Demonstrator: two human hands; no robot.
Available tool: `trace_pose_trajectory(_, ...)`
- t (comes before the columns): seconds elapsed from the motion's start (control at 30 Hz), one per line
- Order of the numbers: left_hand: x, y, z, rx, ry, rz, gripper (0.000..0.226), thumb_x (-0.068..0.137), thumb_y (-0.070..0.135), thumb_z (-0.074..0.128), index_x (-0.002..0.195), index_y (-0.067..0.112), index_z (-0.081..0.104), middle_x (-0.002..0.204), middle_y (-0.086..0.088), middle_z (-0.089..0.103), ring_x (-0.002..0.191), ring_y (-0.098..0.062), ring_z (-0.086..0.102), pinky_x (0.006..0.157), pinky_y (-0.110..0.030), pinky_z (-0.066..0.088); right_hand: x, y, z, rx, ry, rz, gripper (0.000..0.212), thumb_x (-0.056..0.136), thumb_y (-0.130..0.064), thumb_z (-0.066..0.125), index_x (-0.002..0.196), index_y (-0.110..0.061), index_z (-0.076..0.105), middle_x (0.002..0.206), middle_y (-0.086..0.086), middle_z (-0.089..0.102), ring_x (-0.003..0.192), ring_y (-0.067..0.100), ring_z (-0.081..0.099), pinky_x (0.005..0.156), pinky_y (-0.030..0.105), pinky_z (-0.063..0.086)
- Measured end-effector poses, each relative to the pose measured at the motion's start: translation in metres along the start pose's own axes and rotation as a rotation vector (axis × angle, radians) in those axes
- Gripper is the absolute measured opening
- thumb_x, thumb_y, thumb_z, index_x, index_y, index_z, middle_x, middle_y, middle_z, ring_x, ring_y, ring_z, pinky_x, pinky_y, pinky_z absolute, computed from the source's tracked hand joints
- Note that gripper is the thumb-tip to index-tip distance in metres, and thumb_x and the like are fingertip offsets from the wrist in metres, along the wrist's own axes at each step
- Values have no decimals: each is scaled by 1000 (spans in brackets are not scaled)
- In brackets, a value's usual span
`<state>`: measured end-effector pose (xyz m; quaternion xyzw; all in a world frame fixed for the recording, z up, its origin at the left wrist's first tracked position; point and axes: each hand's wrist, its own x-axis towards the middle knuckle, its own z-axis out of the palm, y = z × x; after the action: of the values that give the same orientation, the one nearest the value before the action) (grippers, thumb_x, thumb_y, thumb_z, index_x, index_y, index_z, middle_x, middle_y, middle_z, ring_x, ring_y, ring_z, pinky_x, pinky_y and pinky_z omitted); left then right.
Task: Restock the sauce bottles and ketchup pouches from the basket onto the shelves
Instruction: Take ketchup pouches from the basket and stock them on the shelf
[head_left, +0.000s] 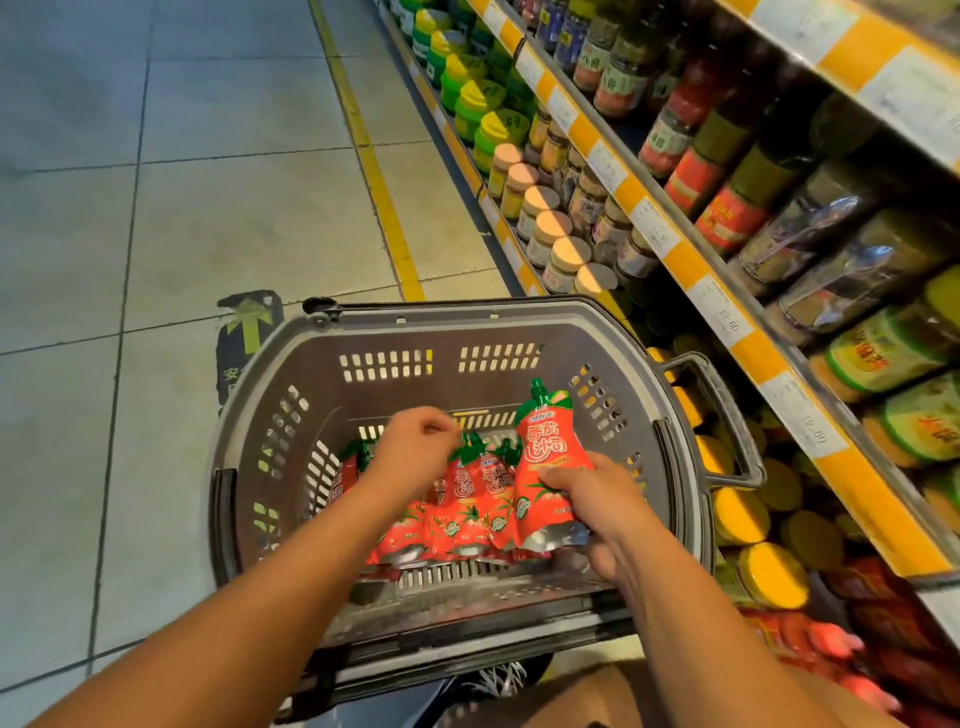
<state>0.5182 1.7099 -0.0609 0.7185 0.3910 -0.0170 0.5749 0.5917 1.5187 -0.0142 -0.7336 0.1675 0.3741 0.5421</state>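
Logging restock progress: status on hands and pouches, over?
Right hand grips one ketchup pouch, lifted upright. Left hand curled over the remaining pouches in the basket. Path to the shelves unobstructed.

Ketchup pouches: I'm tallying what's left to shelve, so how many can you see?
At least 5. One ketchup pouch is in the right hand's grip above the basket; about four more lie in the basket under the left hand. Others may be hidden beneath.

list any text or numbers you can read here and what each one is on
"12.90" on a shelf price tag.
"12.00", roughly, on the next price tag; blurred.
Large Chinese characters on the held ketchup pouch in the right hand; unclear.
Jar labels and floor sticker: unreadable.
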Motion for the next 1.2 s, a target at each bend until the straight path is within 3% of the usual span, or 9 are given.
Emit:
trace_pose_trajectory(0.13, 60, -72, -27, 314, 234, -350, 25, 88, 18, 61, 105, 1, 67, 105, -21, 70, 94, -38, 66, 79, -41, 56, 1, -2, 5, -13, -4, -29, 21, 91, -2, 72, 109, -11, 64, 95, 14, 78, 80, 33, 77, 75, 50, 64)
trace_pose_trajectory(0.23, 59, -103, -28, 336, 182, -515, 28, 99, 21, 57, 111, -4, 60, 112, -21, 65, 93, -34, 62, 81, -39, 54, 1, -6, 6, -21, -6, -55, 22, 91, -3, 72, 108, -13, 64, 97, 12, 77, 82, 30, 77, 71, 44, 63)
trace_pose_trajectory(0.37, 66, -129, -21, 314, 105, -547, 37, 100, 27, 54, 114, -5, 67, 107, -21, 70, 93, -36, 69, 87, -42, 59, 3, -10, 9, -37, -14, -66, 25, 90, -5, 74, 111, -13, 63, 100, 12, 76, 84, 30, 77, 76, 46, 63)
trace_pose_trajectory(0.5, 65, -127, -17, 471, 124, -522, 33, 104, 17, 48, 121, -5, 65, 124, -21, 67, 113, -36, 65, 89, -39, 54, 4, -14, 12, -35, -20, -80, 22, 90, -4, 73, 108, -12, 64, 98, 13, 76, 84, 32, 76, 79, 48, 63)
trace_pose_trajectory(0.73, 54, -135, -13, 421, 116, -555, 56, 91, 25, 73, 134, 6, 43, 128, -21, 61, 115, -40, 61, 94, -45, 51, 4, -16, 14, -48, -49, -107, 19, 90, -4, 73, 101, -16, 63, 100, 12, 75, 88, 32, 75, 86, 54, 62)
trace_pose_trajectory(0.83, 55, -132, -17, 401, 162, -567, 66, 79, 26, 85, 127, 5, 46, 118, -20, 65, 105, -39, 66, 90, -47, 57, 3, -16, 10, -39, -63, -108, 21, 90, -4, 73, 103, -17, 64, 99, 11, 75, 87, 31, 75, 86, 53, 62)
trace_pose_trajectory(0.93, 52, -120, -13, 297, 102, -592, 54, 71, 19, 92, 109, -4, 61, 93, -19, 71, 82, -35, 70, 71, -43, 60, 2, -14, 3, -30, -55, -113, 26, 88, -5, 75, 109, -15, 65, 99, 10, 77, 86, 30, 76, 85, 54, 62)
trace_pose_trajectory(1.1, 37, -100, -5, -26, -109, -705, 33, 83, 2, 77, 110, -5, 59, 96, -25, 71, 74, -38, 70, 58, -41, 55, -8, -10, -8, 16, -62, -127, 26, 87, -3, 76, 108, -15, 67, 97, 10, 78, 84, 31, 77, 80, 52, 63)
trace_pose_trajectory(1.2, 26, -87, -6, -74, -192, -670, 30, 87, 2, 73, 111, -5, 56, 79, -22, 71, 57, -35, 70, 49, -39, 57, -20, -9, -13, 55, -77, -149, 29, 84, -2, 77, 107, -15, 68, 94, 10, 79, 83, 31, 78, 82, 53, 63)
